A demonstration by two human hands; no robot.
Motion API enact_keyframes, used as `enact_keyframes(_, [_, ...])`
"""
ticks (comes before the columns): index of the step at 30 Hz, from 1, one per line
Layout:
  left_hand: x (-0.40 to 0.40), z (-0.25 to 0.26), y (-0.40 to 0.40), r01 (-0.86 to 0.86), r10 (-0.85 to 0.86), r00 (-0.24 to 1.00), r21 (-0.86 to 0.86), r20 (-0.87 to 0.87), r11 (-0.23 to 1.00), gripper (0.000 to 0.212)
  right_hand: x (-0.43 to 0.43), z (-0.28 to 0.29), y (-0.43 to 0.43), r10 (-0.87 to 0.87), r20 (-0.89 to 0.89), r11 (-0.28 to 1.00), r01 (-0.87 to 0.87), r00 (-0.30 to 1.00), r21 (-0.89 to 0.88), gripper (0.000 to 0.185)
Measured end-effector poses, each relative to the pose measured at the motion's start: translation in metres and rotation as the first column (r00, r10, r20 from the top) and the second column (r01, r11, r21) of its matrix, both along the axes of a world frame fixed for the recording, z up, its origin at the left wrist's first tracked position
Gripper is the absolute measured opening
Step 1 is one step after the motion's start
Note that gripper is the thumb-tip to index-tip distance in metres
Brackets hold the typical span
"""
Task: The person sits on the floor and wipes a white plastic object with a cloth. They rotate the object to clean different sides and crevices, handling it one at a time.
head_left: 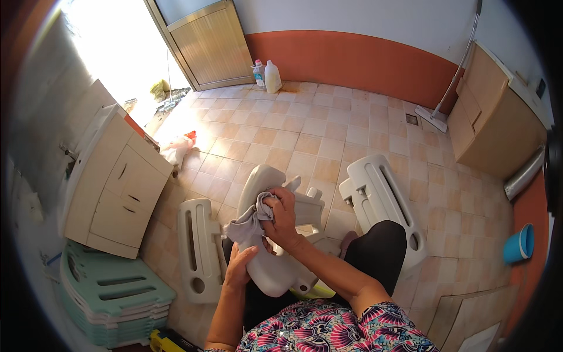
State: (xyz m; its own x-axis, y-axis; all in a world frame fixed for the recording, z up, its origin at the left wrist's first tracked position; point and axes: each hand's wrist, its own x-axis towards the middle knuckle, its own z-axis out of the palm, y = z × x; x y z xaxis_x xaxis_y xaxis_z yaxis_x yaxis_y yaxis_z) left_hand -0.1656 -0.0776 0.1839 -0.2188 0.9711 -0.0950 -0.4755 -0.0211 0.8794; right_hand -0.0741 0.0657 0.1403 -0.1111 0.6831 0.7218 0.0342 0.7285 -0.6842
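Note:
Across my lap lies a large moulded grey plastic part [272, 275], its curved upper end raised in front of me. My right hand [283, 215] grips a crumpled grey cloth [246, 224] against this part. Lower down, my left hand [239, 266] holds the part's left edge, thumb on its surface. A flat grey plastic panel [200, 281] with a long slot and a round hole is on the floor to my left. A bigger slotted panel [374, 189] stands beyond my right knee. Something yellow-green [319, 291] shows partly beneath the part on my lap.
Stacked green and white plastic panels [118, 303] stand at lower left, below a washbasin cabinet [118, 189]. A plastic bag [176, 149] and two bottles [272, 78] [258, 75] are near the doorway. At right are a flat mop [433, 118], cardboard [492, 119] and a blue bucket [519, 244].

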Motion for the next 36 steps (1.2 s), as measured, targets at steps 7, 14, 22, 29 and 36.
enact_keyframes(7, [-0.007,-0.001,-0.023,-0.057,0.057,0.998,-0.066,-0.001,0.996,0.052,0.001,-0.17,0.028,-0.108,0.293,0.68,0.286,0.95,-0.675,0.032])
enact_keyframes(14, [-0.011,-0.01,-0.028,-0.064,0.062,0.998,-0.108,-0.025,0.992,0.055,-0.018,-0.031,-0.019,0.01,-0.054,0.988,-0.018,0.999,-0.152,0.048])
enact_keyframes(22, [-0.017,-0.009,-0.022,-0.104,0.093,0.994,-0.201,-0.063,0.974,0.054,0.004,-0.23,0.056,-0.202,0.292,0.344,0.346,0.935,-0.873,0.037])
enact_keyframes(29, [-0.032,-0.009,-0.021,-0.099,0.076,0.993,-0.312,-0.085,0.945,0.057,-0.015,-0.198,0.081,-0.601,0.203,0.651,0.621,0.773,-0.437,0.041])
enact_keyframes(36, [-0.036,-0.014,-0.013,-0.168,0.161,0.986,-0.395,-0.052,0.903,0.058,0.004,-0.299,0.142,-0.401,0.166,0.691,0.417,0.901,-0.59,0.037])
